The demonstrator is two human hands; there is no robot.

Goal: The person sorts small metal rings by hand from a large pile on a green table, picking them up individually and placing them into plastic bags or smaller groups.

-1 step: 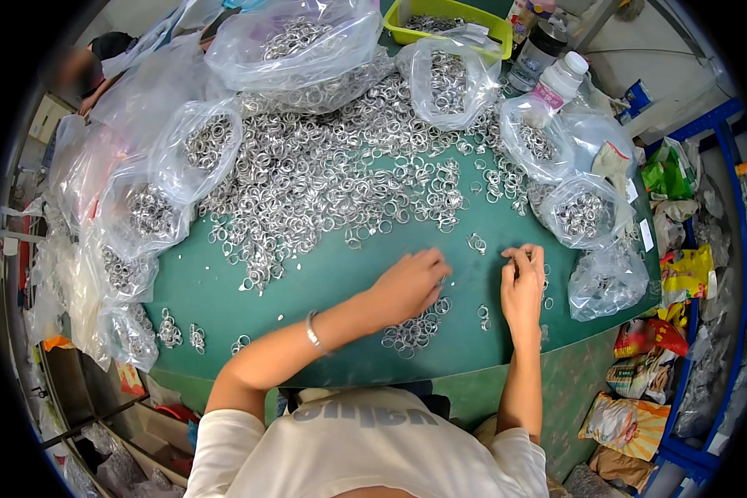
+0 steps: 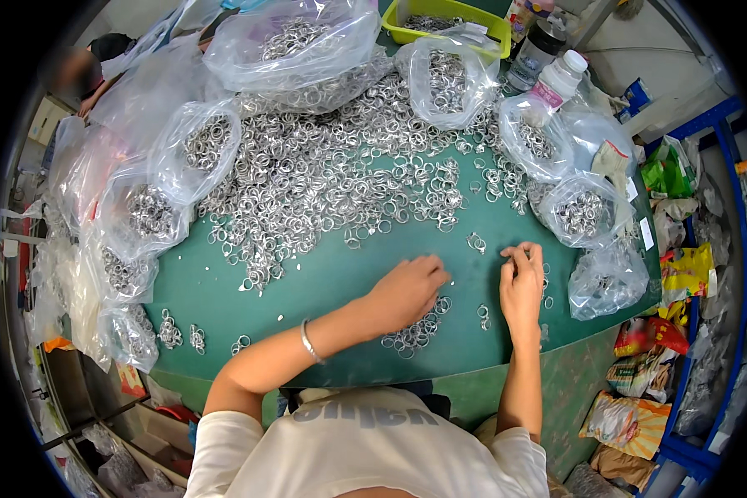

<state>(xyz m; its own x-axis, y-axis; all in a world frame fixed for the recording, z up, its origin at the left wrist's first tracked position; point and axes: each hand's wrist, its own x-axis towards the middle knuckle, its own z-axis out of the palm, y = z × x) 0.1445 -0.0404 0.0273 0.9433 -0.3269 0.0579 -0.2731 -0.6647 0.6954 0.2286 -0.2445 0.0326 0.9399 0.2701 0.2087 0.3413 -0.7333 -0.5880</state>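
A wide heap of silver-coloured metal rings [image 2: 324,178] covers the far half of the green tabletop [image 2: 349,278]. My left hand [image 2: 407,290], a bangle on its wrist, hovers by a small pile of rings [image 2: 411,339] near the front edge. Its fingers are curled together; whatever they hold is hidden. To the right, my right hand [image 2: 520,282] has its thumb and fingers pinched, and I cannot make out anything between them. A few rings [image 2: 483,316] lie between the hands, and a small cluster [image 2: 476,243] sits just beyond them.
Clear plastic bags of rings [image 2: 585,212] line both sides, with a large bag [image 2: 295,58] at the back. A yellow-green tray [image 2: 448,21], a white bottle [image 2: 561,79] and a dark-lidded jar [image 2: 537,54] stand behind. Blue shelving [image 2: 734,183] is at right. Another person's arm shows at far left.
My left hand has shifted slightly down and toward me over the table. The right hand has barely moved, and the rings lie as before.
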